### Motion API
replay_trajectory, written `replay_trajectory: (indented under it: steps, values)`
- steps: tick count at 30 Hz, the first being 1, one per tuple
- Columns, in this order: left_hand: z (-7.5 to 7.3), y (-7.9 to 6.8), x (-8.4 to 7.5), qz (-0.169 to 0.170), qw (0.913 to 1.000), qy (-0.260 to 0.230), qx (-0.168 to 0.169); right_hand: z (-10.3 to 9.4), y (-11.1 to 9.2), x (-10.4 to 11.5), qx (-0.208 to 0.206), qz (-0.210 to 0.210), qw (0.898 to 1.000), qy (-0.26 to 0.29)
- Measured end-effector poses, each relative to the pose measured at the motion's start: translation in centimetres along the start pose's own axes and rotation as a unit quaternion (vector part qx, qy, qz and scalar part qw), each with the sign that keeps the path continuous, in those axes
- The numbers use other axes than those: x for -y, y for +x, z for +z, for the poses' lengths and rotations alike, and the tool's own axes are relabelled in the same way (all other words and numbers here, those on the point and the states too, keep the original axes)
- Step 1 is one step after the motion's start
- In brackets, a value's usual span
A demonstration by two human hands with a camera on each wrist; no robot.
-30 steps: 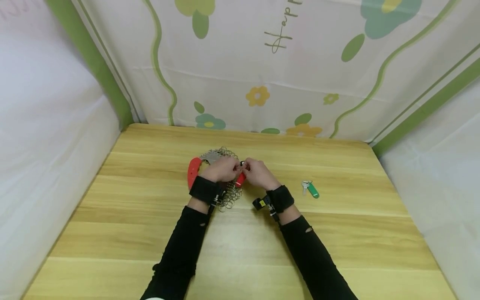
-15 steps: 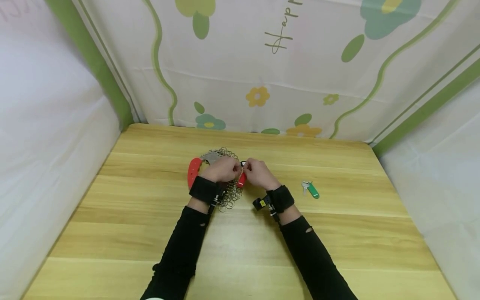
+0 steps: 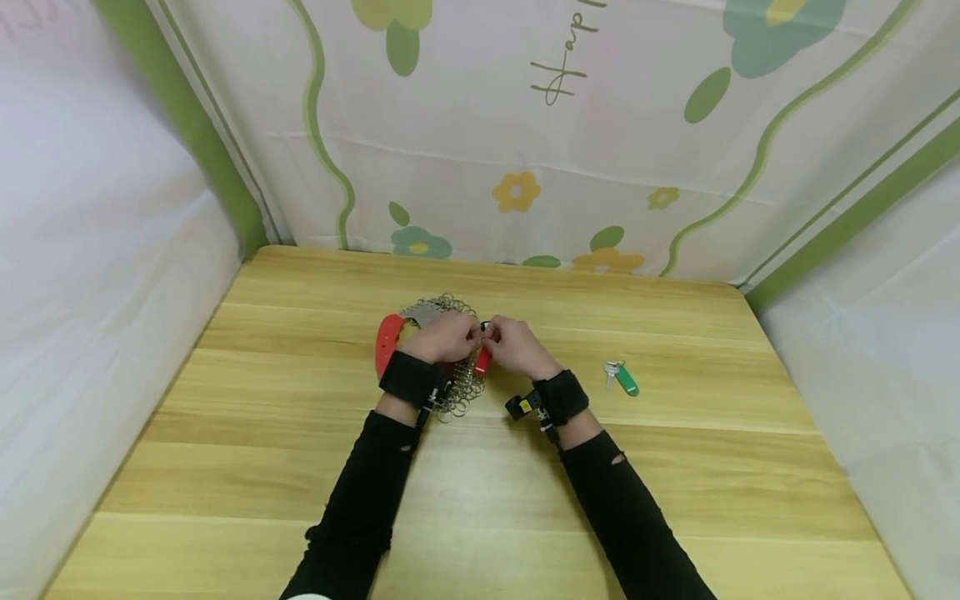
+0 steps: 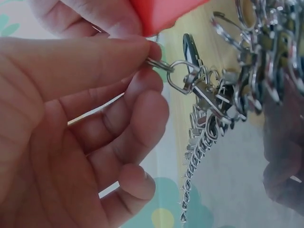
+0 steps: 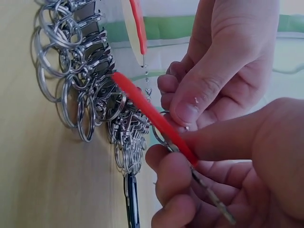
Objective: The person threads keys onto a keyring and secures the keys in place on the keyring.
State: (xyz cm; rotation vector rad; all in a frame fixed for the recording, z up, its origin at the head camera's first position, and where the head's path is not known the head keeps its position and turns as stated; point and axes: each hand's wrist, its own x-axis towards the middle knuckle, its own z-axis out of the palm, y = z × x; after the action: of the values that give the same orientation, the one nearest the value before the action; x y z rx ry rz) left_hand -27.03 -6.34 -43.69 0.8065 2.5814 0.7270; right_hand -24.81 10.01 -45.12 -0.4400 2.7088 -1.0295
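Left of centre on the table lies a key ring holder with a red handle (image 3: 387, 342) and a grey metal plate (image 3: 422, 313), hung with several metal clasps (image 3: 465, 385). My left hand (image 3: 444, 337) lies over it and pinches a small split ring (image 4: 160, 64) between thumb and index finger. That ring meets the loop of one clasp (image 4: 183, 77). My right hand (image 3: 517, 346) pinches a red key tag (image 3: 482, 361), with a key (image 5: 213, 195) sticking out below its fingers. Both hands' fingertips are close together. The far side of the holder is partly hidden by my left hand.
A silver key (image 3: 610, 375) with a green tag (image 3: 627, 380) lies to the right on the wooden table (image 3: 675, 500). A black-edged piece (image 3: 486, 326) shows just beyond the fingertips. Flower-printed cloth (image 3: 450, 167) stands behind the table, with white cloth at both sides.
My fingertips have shifted slightly around the ring, and the red tag now hangs a little more upright than a second ago. The arms and the holder have stayed nearly still.
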Motion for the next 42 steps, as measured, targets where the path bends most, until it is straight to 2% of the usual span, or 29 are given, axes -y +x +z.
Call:
replay_trajectory:
  steps: [9,14,17,22,28,32,35,39,42]
  values:
    - [-0.1,0.0,-0.2,-0.008,0.9999,-0.001,-0.008,-0.2,-0.2,0.1,0.006,0.0,1.0,0.01]
    - [-0.1,-0.1,-0.2,-0.011,0.9998,-0.01,-0.01,-0.3,-0.2,0.0,0.023,-0.008,1.0,0.005]
    - [0.0,-0.1,-0.1,-0.007,0.9999,-0.004,-0.012,-0.5,-0.2,0.0,0.039,-0.016,0.999,-0.004]
    - [0.2,-0.1,0.0,0.003,0.9997,0.017,-0.018,-0.6,-0.1,-0.2,0.053,-0.021,0.998,0.011]
    - [0.5,0.1,-0.1,-0.006,0.9997,0.019,-0.018,-0.6,0.1,-0.9,0.062,-0.015,0.998,0.026]
    - [0.7,0.1,-0.1,-0.006,0.9999,0.007,-0.003,-1.1,0.4,-1.3,0.076,-0.017,0.997,-0.005]
    - [0.4,0.0,0.1,-0.008,1.0,-0.004,-0.003,-1.6,0.9,-1.4,0.095,-0.043,0.994,-0.044]
    - [-0.2,-0.4,0.2,-0.017,0.9997,-0.017,-0.01,-2.3,1.6,-1.4,0.129,-0.072,0.983,-0.106]
    - [-0.5,-0.5,0.3,-0.017,0.9995,-0.023,-0.011,-2.5,1.8,-1.3,0.143,-0.076,0.976,-0.146]
